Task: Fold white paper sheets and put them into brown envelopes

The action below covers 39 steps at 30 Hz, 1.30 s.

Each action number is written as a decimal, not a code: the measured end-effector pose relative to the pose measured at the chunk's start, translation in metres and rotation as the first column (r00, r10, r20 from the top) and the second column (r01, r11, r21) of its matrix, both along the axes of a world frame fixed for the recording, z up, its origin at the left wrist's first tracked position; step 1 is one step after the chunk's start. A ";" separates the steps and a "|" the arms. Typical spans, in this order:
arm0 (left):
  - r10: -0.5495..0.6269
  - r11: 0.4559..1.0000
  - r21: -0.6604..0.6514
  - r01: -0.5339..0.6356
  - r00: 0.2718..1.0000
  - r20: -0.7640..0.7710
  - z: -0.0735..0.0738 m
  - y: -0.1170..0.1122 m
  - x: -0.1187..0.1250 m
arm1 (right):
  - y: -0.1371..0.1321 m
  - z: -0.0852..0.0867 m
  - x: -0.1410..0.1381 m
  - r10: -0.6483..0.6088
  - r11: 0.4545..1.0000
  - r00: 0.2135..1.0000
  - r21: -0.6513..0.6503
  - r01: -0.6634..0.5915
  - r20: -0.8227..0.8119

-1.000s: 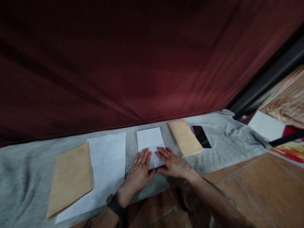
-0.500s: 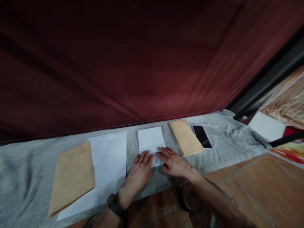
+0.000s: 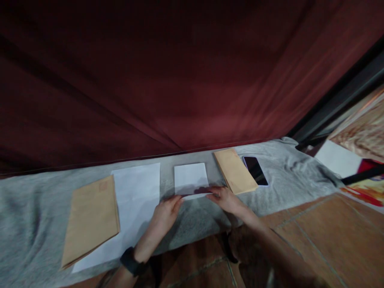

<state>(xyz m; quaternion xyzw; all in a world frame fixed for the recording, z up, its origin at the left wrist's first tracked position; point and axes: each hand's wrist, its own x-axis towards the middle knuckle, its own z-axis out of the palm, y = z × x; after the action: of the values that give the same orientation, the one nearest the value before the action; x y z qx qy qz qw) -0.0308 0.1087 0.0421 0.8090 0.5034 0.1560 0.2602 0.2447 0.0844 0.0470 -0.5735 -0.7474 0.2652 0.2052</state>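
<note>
A small folded white paper (image 3: 191,177) lies on the grey cloth (image 3: 36,208) in the middle. My left hand (image 3: 166,211) pinches its near left corner and my right hand (image 3: 224,197) pinches its near right edge. The near edge is lifted a little off the cloth. A dark band sits on my left wrist.
A large white sheet (image 3: 135,200) lies to the left, with a tan envelope stack (image 3: 91,218) partly on it. Another tan envelope stack (image 3: 235,171) and a dark phone (image 3: 255,170) lie to the right. A dark red curtain (image 3: 168,80) hangs behind. Tiled floor (image 3: 324,236) lies near me.
Both hands lay flat on the folded paper's near part. They slid back to its near edge and now pinch it at both ends, the edge raised slightly.
</note>
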 end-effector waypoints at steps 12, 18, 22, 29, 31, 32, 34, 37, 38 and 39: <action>0.281 0.960 -0.083 -0.269 0.933 0.225 -0.001 0.021 -0.004 | 0.015 -0.012 -0.014 -0.309 0.945 0.940 -0.062 0.320 0.143; 0.334 0.942 -0.092 -0.323 0.931 0.146 0.000 0.020 0.002 | 0.021 -0.012 -0.020 -0.339 0.932 0.911 -0.046 0.358 0.235; 0.367 0.928 -0.098 -0.359 0.928 0.071 0.002 0.021 0.007 | 0.025 -0.011 -0.023 -0.355 0.923 0.898 -0.057 0.381 0.258; 0.450 0.886 -0.108 -0.451 0.893 -0.037 0.005 0.023 0.016 | 0.031 -0.013 -0.027 -0.383 0.902 0.886 -0.099 0.420 0.262; 0.472 0.876 -0.105 -0.471 0.881 -0.019 0.004 0.024 0.017 | 0.033 -0.014 -0.027 -0.391 0.895 0.883 -0.117 0.431 0.258; 0.478 0.874 -0.105 -0.474 0.879 0.009 0.003 0.025 0.017 | 0.034 -0.014 -0.027 -0.393 0.893 0.884 -0.123 0.433 0.253; 0.477 0.877 -0.125 -0.465 0.874 0.091 0.000 0.026 0.016 | 0.036 -0.014 -0.027 -0.398 0.890 0.884 -0.129 0.437 0.247; 0.454 0.889 -0.186 -0.419 0.860 0.231 -0.006 0.029 0.012 | 0.039 -0.013 -0.027 -0.408 0.885 0.877 -0.124 0.448 0.254; 0.450 0.891 -0.207 -0.405 0.851 0.272 -0.008 0.030 0.011 | 0.040 -0.013 -0.028 -0.411 0.884 0.875 -0.123 0.451 0.257; 0.451 0.890 -0.227 -0.395 0.839 0.306 -0.011 0.031 0.010 | 0.041 -0.013 -0.029 -0.413 0.883 0.873 -0.120 0.454 0.260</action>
<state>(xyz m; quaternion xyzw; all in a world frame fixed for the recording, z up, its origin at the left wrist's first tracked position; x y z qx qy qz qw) -0.0213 0.1402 0.0312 0.6138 0.6260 0.3116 0.3665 0.2160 0.1254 0.0342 -0.7693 -0.5910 0.2105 0.1209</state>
